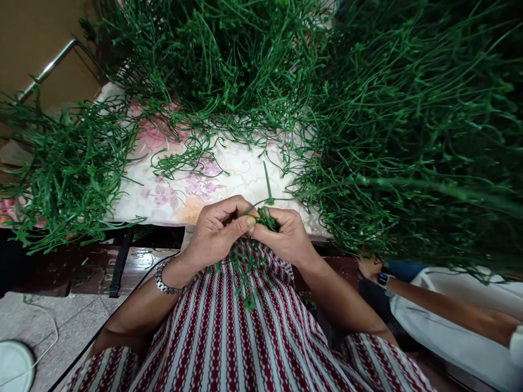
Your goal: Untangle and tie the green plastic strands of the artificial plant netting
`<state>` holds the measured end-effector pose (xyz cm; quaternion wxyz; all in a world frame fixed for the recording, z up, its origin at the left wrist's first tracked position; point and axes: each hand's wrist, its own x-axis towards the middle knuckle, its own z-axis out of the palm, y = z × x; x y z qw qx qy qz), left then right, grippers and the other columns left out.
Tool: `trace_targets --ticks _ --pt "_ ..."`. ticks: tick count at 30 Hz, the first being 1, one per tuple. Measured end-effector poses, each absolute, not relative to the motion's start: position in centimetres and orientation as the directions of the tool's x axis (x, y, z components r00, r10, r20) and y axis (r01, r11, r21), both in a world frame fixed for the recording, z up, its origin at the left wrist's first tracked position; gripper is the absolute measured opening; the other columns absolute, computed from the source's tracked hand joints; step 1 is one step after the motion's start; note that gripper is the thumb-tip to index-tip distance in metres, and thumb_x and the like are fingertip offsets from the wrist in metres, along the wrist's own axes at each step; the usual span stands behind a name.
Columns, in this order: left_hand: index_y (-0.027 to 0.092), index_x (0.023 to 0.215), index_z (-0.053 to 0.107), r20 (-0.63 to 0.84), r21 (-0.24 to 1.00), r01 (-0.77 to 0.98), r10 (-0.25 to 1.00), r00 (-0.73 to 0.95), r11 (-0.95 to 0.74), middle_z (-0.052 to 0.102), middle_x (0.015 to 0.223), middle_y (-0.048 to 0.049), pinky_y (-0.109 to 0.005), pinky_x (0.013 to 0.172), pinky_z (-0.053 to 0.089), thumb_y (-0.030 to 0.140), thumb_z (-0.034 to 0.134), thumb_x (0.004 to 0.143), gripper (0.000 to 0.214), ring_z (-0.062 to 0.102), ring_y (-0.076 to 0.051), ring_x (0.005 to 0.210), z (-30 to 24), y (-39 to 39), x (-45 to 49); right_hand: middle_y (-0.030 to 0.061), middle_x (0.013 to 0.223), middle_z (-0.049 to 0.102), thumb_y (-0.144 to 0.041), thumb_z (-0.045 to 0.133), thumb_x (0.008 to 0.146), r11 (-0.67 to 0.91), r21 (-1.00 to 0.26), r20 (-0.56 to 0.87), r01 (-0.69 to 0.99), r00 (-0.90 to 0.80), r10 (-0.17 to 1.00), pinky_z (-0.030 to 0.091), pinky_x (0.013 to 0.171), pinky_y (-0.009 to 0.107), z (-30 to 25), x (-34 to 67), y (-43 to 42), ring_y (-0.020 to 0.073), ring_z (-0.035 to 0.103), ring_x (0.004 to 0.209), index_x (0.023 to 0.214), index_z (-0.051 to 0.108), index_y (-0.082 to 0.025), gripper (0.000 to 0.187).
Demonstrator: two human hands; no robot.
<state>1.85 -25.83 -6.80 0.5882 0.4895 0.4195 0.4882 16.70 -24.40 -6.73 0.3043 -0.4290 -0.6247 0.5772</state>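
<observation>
My left hand [220,233] and my right hand [286,235] meet in front of my lap, fingers closed. A small bunch of green plastic-looking plant stems [267,219] is gripped in the right hand, its tips dangling below over the striped clothing. Between the left thumb and fingers a thin stem is pinched, touching the bunch; the exact contact is partly hidden by the fingers. One stem [267,182] pokes up above the hands. Beyond them, a few loose stems [183,161] lie on the flowered cloth [249,169].
Tangled green stems are heaped at the back [220,54], with a large pile on the right [417,147] and a smaller pile on the left [69,169]. Another person's forearm [445,302] with a watch reaches in at lower right, above a white container [425,332].
</observation>
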Motion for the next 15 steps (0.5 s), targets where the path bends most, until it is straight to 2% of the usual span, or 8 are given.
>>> trace_targets --ticks 3,6,9,11,13,15 --pt "0.015 0.074 0.058 -0.023 0.993 -0.11 0.986 0.167 0.041 0.049 0.068 0.0005 -0.02 0.057 0.035 0.024 0.06 0.077 0.01 0.045 -0.009 0.063 -6.88 -25.89 1.61 -0.0055 0.055 0.031 -0.023 0.053 0.076 0.033 -0.962 -0.078 0.271 -0.391 0.917 0.027 0.047 0.017 -6.64 16.63 -24.71 0.0046 0.029 0.052 0.058 0.044 -0.015 0.022" --pt "0.015 0.074 0.057 -0.025 0.999 -0.016 0.986 0.165 0.028 0.049 0.067 0.001 -0.019 0.056 0.036 0.025 0.059 0.077 0.01 0.044 -0.009 0.062 -7.02 -26.04 1.5 -0.0054 0.054 0.035 -0.021 0.052 0.076 0.175 -0.905 0.02 0.387 -0.373 0.928 0.03 0.048 0.017 -6.68 16.85 -24.82 0.005 0.032 0.05 0.06 0.048 -0.015 0.018" --pt "0.016 0.074 0.053 -0.004 0.996 0.087 0.986 0.166 -0.011 0.046 0.065 0.0027 -0.018 0.053 0.034 0.023 0.06 0.076 0.01 0.041 -0.008 0.059 -7.17 -26.2 1.52 -0.0016 0.061 0.048 -0.023 0.053 0.077 0.349 -0.808 0.139 0.475 -0.421 0.896 0.038 0.058 0.021 -6.75 17.24 -24.63 0.0081 0.043 0.057 0.07 0.054 -0.015 0.011" --pt "0.016 0.072 0.051 0.038 0.988 0.14 0.985 0.166 -0.061 0.045 0.063 0.0035 -0.018 0.053 0.034 0.02 0.059 0.076 0.01 0.041 -0.007 0.057 -7.25 -26.29 1.63 0.0014 0.07 0.055 -0.023 0.052 0.078 0.427 -0.773 0.173 0.469 -0.491 0.854 0.039 0.062 0.022 -6.83 17.41 -24.46 0.0098 0.047 0.063 0.078 0.054 -0.015 0.009" --pt "0.016 0.071 0.05 0.112 0.972 0.188 0.984 0.139 -0.137 0.046 0.062 0.0037 -0.018 0.053 0.035 0.016 0.057 0.077 0.009 0.042 -0.007 0.057 -7.28 -26.38 1.81 -0.0006 0.067 0.053 -0.021 0.05 0.08 0.445 -0.786 0.159 0.43 -0.554 0.817 0.036 0.057 0.02 -6.97 17.41 -24.4 0.0081 0.044 0.058 0.075 0.051 -0.016 0.007" --pt "0.016 0.07 0.051 0.215 0.941 0.245 0.972 0.099 -0.233 0.049 0.063 0.0033 -0.017 0.054 0.036 0.013 0.055 0.077 0.009 0.044 -0.007 0.058 -7.25 -26.48 2.02 -0.0044 0.057 0.043 -0.018 0.047 0.081 0.41 -0.814 0.129 0.411 -0.561 0.818 0.031 0.051 0.019 -7.17 17.26 -24.47 0.0062 0.037 0.051 0.066 0.044 -0.017 0.015"
